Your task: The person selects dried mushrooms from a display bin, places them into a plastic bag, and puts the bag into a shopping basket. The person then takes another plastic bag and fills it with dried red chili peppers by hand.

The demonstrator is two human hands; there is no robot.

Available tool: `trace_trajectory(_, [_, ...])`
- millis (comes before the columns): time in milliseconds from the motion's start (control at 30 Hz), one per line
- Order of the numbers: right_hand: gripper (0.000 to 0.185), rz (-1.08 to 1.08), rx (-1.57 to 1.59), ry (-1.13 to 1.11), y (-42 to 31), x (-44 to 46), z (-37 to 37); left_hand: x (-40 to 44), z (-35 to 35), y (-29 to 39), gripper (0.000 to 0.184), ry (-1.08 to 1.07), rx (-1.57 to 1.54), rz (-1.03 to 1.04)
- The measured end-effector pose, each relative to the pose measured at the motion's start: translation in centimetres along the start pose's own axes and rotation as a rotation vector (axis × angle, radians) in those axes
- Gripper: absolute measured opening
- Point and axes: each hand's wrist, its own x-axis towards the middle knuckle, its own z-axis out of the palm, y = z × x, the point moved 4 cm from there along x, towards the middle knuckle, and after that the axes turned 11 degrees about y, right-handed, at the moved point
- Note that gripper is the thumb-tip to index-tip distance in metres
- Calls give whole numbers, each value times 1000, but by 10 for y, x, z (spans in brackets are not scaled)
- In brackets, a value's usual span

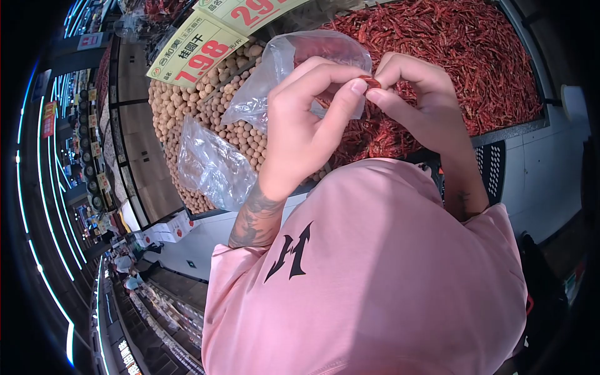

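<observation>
My left hand [306, 115] pinches one end of a small dried red chili [370, 82] between thumb and forefinger. The other end is pinched by my right hand [428, 100], so the fingertips of both hands almost meet. Below them lies a large heap of dried red chilies [462, 56]. A clear plastic bag [259, 87] spreads behind my left hand, over the heap's edge, with red chilies showing through it.
Round brown dried fruits [181, 106] fill the bin on the left. A second clear bag [212, 165] rests on them. Yellow price signs [197, 50] stand at the back. Shelves and people [125, 265] are in the far left background.
</observation>
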Motion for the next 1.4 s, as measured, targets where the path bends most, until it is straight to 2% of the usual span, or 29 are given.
trace_trajectory(67, [9,18,27,11,1,-1,3,2,-1,2,9,17,70,59])
trace_trajectory(133, [9,37,55,23,2,-1,5,3,-3,7,7,32,221,223])
trace_trajectory(300, [10,-52,-35,134,-1,0,4,1,-2,8,4,33,296,241])
trace_trajectory(567, [10,-222,-88,54,1,3,2,-2,1,3,5,-5,326,279])
trace_trajectory(633, [10,-239,-76,63,4,2,1,-1,2,0,7,13,255,243])
trace_trajectory(700, [10,-91,94,83,14,0,1,-1,1,-2,9,15,218,193])
trace_trajectory(733, [10,-91,94,84,13,-1,0,0,0,-4,10,18,182,145])
trace_trajectory(800, [10,118,269,69,19,-3,0,0,0,-5,10,13,175,134])
trace_trajectory(900, [10,211,371,28,24,-3,1,0,-1,-7,9,13,148,92])
trace_trajectory(1000, [10,246,399,86,21,-3,3,0,-1,-9,9,17,126,63])
trace_trajectory(1233, [9,257,413,56,22,-2,2,0,1,-3,8,38,184,144])
trace_trajectory(1400, [11,329,510,71,28,-3,5,-3,2,-2,10,11,221,130])
